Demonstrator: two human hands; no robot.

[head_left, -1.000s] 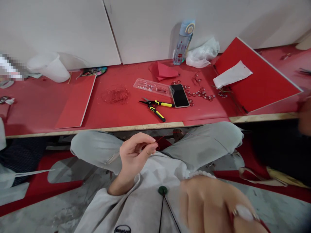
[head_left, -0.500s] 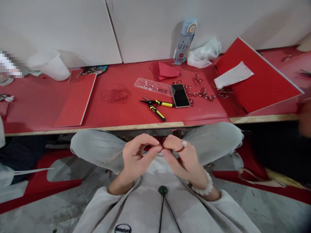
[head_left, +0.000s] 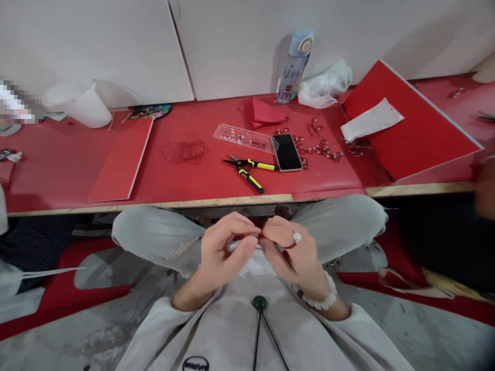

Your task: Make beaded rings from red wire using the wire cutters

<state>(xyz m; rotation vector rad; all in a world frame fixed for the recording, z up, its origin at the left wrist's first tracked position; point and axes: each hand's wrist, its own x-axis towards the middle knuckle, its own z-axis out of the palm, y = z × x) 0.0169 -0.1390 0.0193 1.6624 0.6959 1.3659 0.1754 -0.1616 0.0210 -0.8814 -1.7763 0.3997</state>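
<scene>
Above my lap, my left hand [head_left: 228, 250] is closed in a pinch of thumb and index finger. A small shiny bead [head_left: 255, 235] shows between those fingertips. My right hand [head_left: 292, 247], also pinched, meets it fingertip to fingertip and holds a thin dark red cord [head_left: 265, 221]; most of the cord is hidden by the fingers. On that hand is a ring with a white bead [head_left: 296, 237], and a white bead bracelet [head_left: 325, 299] circles the wrist. On the table beyond lie black-and-yellow snips [head_left: 247, 169], blades apart, and a tangled coil of thin red cord [head_left: 185, 150].
A clear tray of beads [head_left: 240, 136] and a phone [head_left: 286, 152] lie on the red table [head_left: 193, 185], beside several beaded red rings [head_left: 323, 149]. Behind stand a water bottle [head_left: 294, 67] and a plastic bag [head_left: 327, 85]. Red boards [head_left: 417, 134] flank the area.
My left hand has rolled slightly and shifted right, so the bead now shows at its fingertips. My right hand has turned a little, its ring facing up more. The table things are unmoved.
</scene>
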